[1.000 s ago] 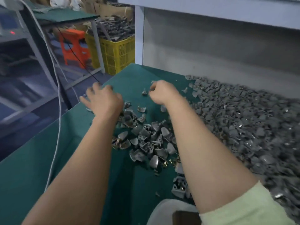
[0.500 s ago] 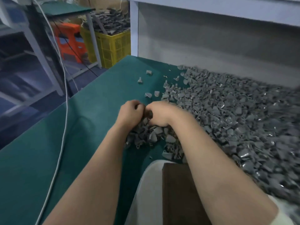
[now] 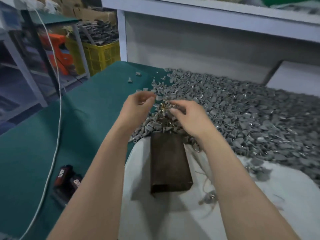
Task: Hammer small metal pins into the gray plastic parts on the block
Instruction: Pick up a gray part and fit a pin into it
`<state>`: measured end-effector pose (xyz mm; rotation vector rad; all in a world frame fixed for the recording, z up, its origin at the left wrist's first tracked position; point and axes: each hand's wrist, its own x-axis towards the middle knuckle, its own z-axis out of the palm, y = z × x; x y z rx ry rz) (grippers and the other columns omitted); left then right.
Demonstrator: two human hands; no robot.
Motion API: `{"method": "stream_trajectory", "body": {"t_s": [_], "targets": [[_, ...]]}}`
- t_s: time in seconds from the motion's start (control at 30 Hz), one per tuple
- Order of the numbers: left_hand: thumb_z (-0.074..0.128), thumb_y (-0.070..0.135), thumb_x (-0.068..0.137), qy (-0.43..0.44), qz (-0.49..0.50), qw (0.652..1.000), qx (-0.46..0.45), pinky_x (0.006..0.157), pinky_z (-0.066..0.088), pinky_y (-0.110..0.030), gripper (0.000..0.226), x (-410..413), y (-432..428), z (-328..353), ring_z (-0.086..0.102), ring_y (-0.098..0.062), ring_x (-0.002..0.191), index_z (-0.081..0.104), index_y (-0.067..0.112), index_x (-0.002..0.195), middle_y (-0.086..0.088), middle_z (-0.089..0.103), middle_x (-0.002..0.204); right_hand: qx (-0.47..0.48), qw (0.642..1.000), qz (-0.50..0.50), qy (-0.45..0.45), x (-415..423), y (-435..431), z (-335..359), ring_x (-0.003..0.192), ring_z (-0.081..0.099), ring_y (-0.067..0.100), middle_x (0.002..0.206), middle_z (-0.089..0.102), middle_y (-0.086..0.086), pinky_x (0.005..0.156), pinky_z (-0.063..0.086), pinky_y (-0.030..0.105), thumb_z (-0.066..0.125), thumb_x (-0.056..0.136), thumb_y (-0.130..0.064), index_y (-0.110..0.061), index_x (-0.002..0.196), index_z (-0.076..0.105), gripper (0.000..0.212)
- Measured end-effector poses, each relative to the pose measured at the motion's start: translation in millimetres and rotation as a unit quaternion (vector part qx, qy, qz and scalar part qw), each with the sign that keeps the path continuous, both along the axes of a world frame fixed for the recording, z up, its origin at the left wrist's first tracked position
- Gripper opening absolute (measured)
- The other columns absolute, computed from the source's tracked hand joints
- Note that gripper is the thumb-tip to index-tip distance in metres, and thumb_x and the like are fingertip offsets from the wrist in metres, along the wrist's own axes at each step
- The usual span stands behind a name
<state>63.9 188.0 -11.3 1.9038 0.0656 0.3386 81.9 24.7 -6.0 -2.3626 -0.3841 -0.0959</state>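
Across the table point(image 3: 86, 118), gray parts point(image 3: 242, 110) would likely swallow pins point(image 3: 163, 105) slipping from left hand point(image 3: 138, 105) or right hand point(image 3: 188, 116), fingers curled, hold unclear.

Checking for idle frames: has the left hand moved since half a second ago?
Yes. The left hand was down in the gray parts heaped beyond the block, against the right hand; now it is left of that heap, the hands apart.
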Motion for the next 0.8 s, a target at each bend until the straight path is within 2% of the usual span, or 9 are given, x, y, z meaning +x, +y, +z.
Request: {"method": "stream_trajectory", "body": {"t_s": [0.07,0.17,0.3,0.37,0.47,0.57,0.63,0.7,0.8], "targets": [[0.059,0.024,0.092,-0.007,-0.114,0.993,0.029,0.074,0.042,-0.002,0.016,-23.2,-17.3,11.4,0.060,0.010,0.089,0.067,0.024,0.106,0.016,0.066,0.097,0.036,0.999,0.009,0.029,-18.3,-9.5,1.9,0.093,0.063,0.021,0.101,0.067,0.000,0.087,0.051,0.042,0.063,0.087,-0.023,-0.020,0.127,0.054,0.041],[0.061,0.010,0.089,-0.013,-0.195,0.980,0.035,0.078,0.046,-0.007,0.013,-49.2,-38.8,8.9,0.064,0.001,0.085,0.067,0.011,0.102,0.004,0.069,0.095,0.045,0.999,-0.005,0.021,-39.3,-18.6,0.9,0.084,0.064,0.025,0.083,0.066,0.002,0.079,0.052,0.046,0.066,0.077,-0.013,-0.024,0.092,0.053,0.022],[0.062,0.006,0.088,-0.016,-0.122,0.992,0.040,0.089,0.051,-0.026,0.007,-57.6,-46.2,-7.1,0.067,-0.015,0.092,0.068,0.008,0.092,-0.005,0.071,0.093,0.120,0.991,-0.011,0.057,-56.7,-22.2,-10.6,0.085,0.066,0.024,0.087,0.066,0.006,0.083,0.053,0.045,0.068,0.078,-0.008,-0.015,0.095,0.059,0.020],[0.063,0.010,0.088,-0.008,-0.031,0.999,0.003,0.084,0.052,-0.030,0.009,-53.0,-39.9,-15.6,0.066,-0.015,0.086,0.067,0.017,0.085,-0.001,0.070,0.087,0.148,0.986,-0.049,0.056,-57.8,-26.7,-16.9,0.086,0.065,0.020,0.089,0.065,0.001,0.085,0.054,0.040,0.065,0.084,-0.009,-0.013,0.100,0.061,0.017],[0.061,0.014,0.089,0.015,0.100,0.978,-0.181,0.071,0.052,-0.025,0.007,-45.0,-27.3,-23.2,0.065,-0.013,0.079,0.063,0.020,0.087,0.000,0.067,0.089,0.063,0.991,-0.111,0.050,-53.0,-33.3,-15.9,0.072,0.065,0.021,0.078,0.065,-0.002,0.074,0.055,0.036,0.057,0.091,-0.016,-0.012,0.095,0.067,0.011],[0.058,0.009,0.091,0.051,0.118,0.943,-0.307,0.067,0.051,-0.021,0.007,-38.8,-24.2,-30.3,0.063,-0.016,0.089,0.059,0.015,0.091,-0.004,0.063,0.099,-0.061,0.991,-0.055,0.102,-52.9,-21.6,-8.9,0.080,0.068,0.026,0.085,0.069,0.002,0.078,0.055,0.037,0.057,0.091,-0.032,-0.018,0.096,0.065,0.017],[0.056,0.006,0.092,0.065,0.117,0.929,-0.344,0.071,0.052,-0.022,0.011,-35.4,-26.7,-32.5,0.064,-0.018,0.098,0.056,0.016,0.088,-0.009,0.063,0.108,-0.121,0.984,-0.028,0.126,-50.7,-16.0,-5.9,0.084,0.067,0.026,0.090,0.068,0.005,0.081,0.053,0.037,0.059,0.090,-0.036,-0.016,0.103,0.062,0.024],[0.057,0.005,0.092,0.059,0.119,0.924,-0.359,0.074,0.054,-0.022,0.010,-31.2,-27.6,-33.2,0.065,-0.020,0.100,0.056,0.014,0.089,-0.011,0.063,0.109,-0.122,0.979,-0.015,0.159,-46.0,-15.2,-0.6,0.075,0.067,0.026,0.077,0.066,0.003,0.073,0.055,0.035,0.060,0.090,-0.034,-0.015,0.094,0.060,0.020],[0.058,0.004,0.091,0.038,0.108,0.933,-0.340,0.066,0.053,-0.014,0.010,-26.6,-29.4,-26.8,0.067,-0.014,0.085,0.060,0.012,0.087,-0.008,0.064,0.096,-0.149,0.982,-0.062,0.094,-26.4,-10.0,1.2,0.078,0.065,0.023,0.080,0.068,0.003,0.069,0.050,0.030,0.059,0.090,-0.027,-0.016,0.090,0.068,0.013]]}}
